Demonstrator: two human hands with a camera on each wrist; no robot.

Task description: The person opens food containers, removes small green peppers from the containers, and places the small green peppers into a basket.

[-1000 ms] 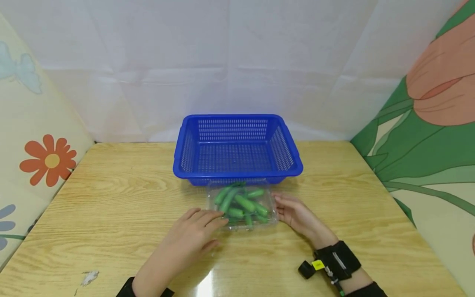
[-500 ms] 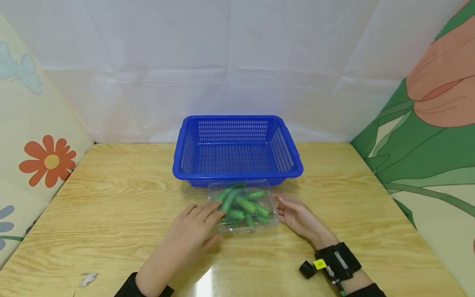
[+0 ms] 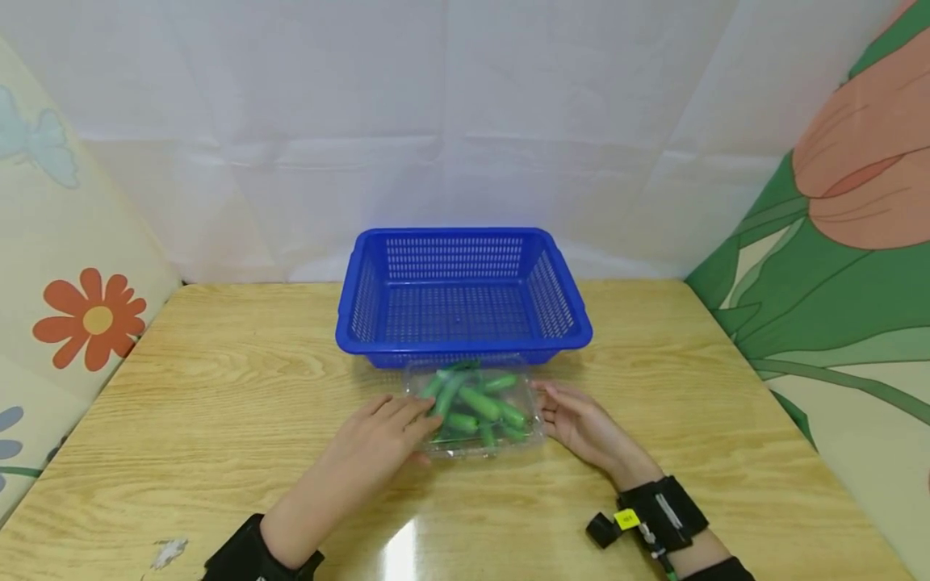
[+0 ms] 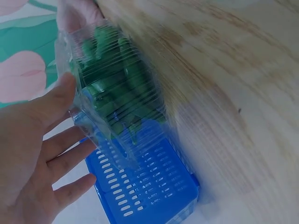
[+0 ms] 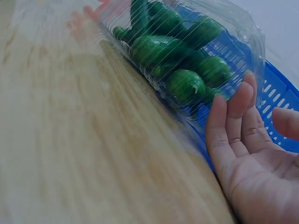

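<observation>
A clear plastic clamshell box (image 3: 534, 428) rests on the table directly in front of the blue basket. Inside it lie several short green vegetables (image 3: 479, 401) that look like small cucumbers. My left hand (image 3: 381, 436) is at the box's left side, fingertips over its edge, with the thumb low and partly hidden in the head view. In the left wrist view, those fingers are spread and fairly straight along the box rim. On the opposite side, my right hand (image 3: 581, 424) has its fingertips right at the box wall, fingers loosely bent and thumb apart.
The blue slatted plastic basket (image 3: 465, 347) stands behind the box, near the white backdrop (image 3: 450, 145). Painted panels flank the wooden table (image 3: 240, 387) on both sides. A chipped spot (image 3: 169, 553) marks the tabletop at front left.
My left hand has shifted slightly, its fingertips settling over the box's left edge and its thumb tucking closer. My right hand and the box stay nearly where they were.
</observation>
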